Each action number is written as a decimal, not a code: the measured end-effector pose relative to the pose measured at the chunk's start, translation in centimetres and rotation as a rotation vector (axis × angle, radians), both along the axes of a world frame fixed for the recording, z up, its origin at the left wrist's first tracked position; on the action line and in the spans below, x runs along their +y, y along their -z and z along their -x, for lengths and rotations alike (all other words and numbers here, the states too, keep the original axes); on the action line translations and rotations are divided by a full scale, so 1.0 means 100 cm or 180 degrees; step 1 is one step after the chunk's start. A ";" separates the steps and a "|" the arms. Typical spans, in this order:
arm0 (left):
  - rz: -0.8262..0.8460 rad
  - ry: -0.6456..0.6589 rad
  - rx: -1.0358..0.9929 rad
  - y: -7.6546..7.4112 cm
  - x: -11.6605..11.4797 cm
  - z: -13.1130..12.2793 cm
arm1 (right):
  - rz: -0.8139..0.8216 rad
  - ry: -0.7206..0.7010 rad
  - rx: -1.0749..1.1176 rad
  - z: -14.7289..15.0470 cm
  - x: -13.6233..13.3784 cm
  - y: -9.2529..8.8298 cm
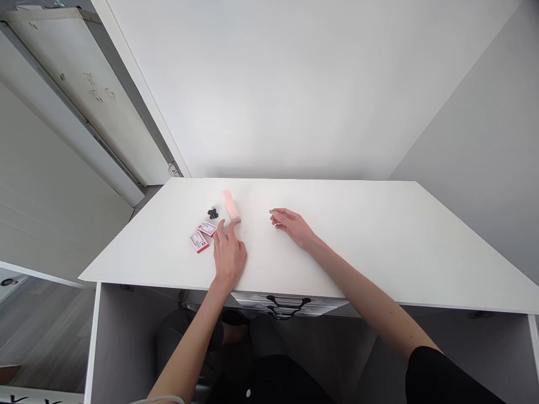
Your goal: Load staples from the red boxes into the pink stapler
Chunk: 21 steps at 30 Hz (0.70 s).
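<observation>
My right hand is raised a little over the white tabletop, its thumb and index finger pinching a small silvery-grey piece that looks like a short strip of staples. My left hand reaches over the table with its fingers curved and apart. Between those fingers lies something small and greyish, partly covered. Just beyond the left fingertips is a pink stapler. Two small red-and-white boxes lie at the left of this hand, one partly against its fingers. Behind them sits a small black clip-like object.
The white tabletop ends at a white wall behind. Below its front edge are drawers with black handles. At the left, a pale door-like panel leans beyond the table.
</observation>
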<state>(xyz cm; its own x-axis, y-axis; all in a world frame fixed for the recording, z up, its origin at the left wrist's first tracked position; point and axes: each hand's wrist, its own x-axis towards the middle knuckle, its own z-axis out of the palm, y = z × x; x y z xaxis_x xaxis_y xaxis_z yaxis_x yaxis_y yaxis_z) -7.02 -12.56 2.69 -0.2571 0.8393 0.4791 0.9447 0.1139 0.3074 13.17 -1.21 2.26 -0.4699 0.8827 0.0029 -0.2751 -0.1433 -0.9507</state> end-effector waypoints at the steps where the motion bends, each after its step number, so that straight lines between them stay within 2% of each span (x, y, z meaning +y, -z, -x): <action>1: 0.0005 -0.0020 0.0000 0.001 0.000 0.001 | 0.0008 -0.0005 0.0003 0.000 0.000 0.000; 5: -0.0119 -0.0124 0.0019 0.009 0.002 0.005 | 0.0018 -0.0047 0.0018 -0.001 0.000 -0.001; 9: -0.0300 -0.0012 -0.0032 0.010 0.003 0.008 | 0.0014 -0.0089 0.0012 -0.001 0.000 -0.002; 12: -0.0460 0.0306 -0.0206 0.006 0.002 0.008 | -0.0105 -0.0149 -0.0122 0.000 -0.002 -0.002; 17: -0.0678 0.1102 -0.0407 0.001 -0.001 0.005 | -0.0699 -0.0438 -0.0545 0.004 -0.008 -0.005; 21: -0.0718 0.1399 -0.0503 0.001 -0.002 0.004 | -0.0956 -0.0686 -0.0554 0.004 -0.013 -0.009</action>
